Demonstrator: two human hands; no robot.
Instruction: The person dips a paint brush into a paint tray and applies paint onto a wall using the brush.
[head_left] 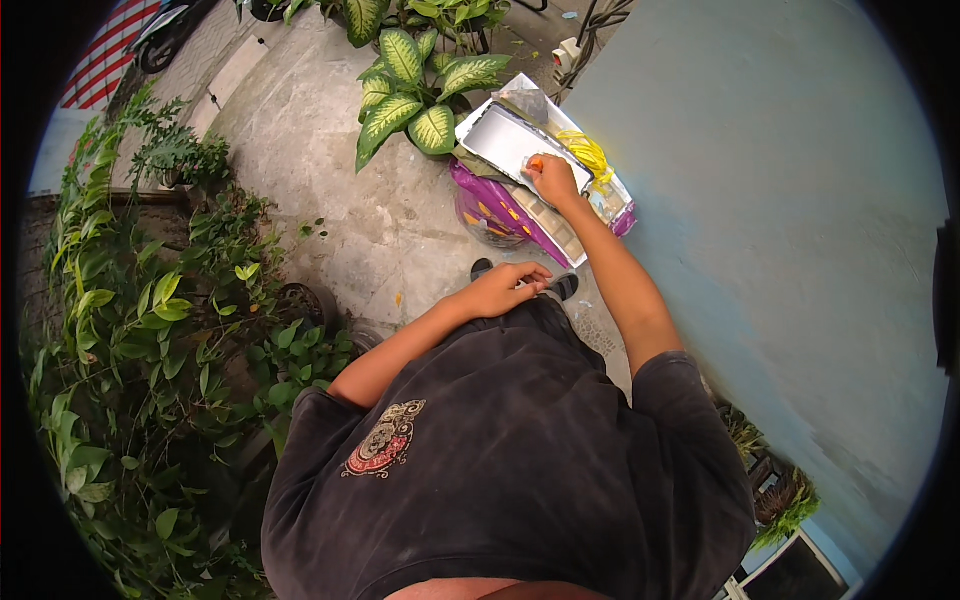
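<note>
Ahead and to the right, my right hand [556,183] reaches over a shallow white tray [492,140] with a dark rim. Its fingers are closed on a small orange thing [536,163], mostly covered by them, so its kind does not show. The tray lies on a white box [523,84], beside a bundle of yellow cord [586,150]. A purple plastic bag [487,200] sits against the near left side of the box. My left hand [503,289] rests near my knee, fingers loosely stretched out, with nothing visible in it.
A blue-grey wall [770,180] runs close along the right. Dense leafy plants [170,330] fill the left side. A plant with pale-centred leaves [405,95] stands beyond the tray. Concrete ground [330,170] lies between them, and a motorbike [160,40] stands at the far left.
</note>
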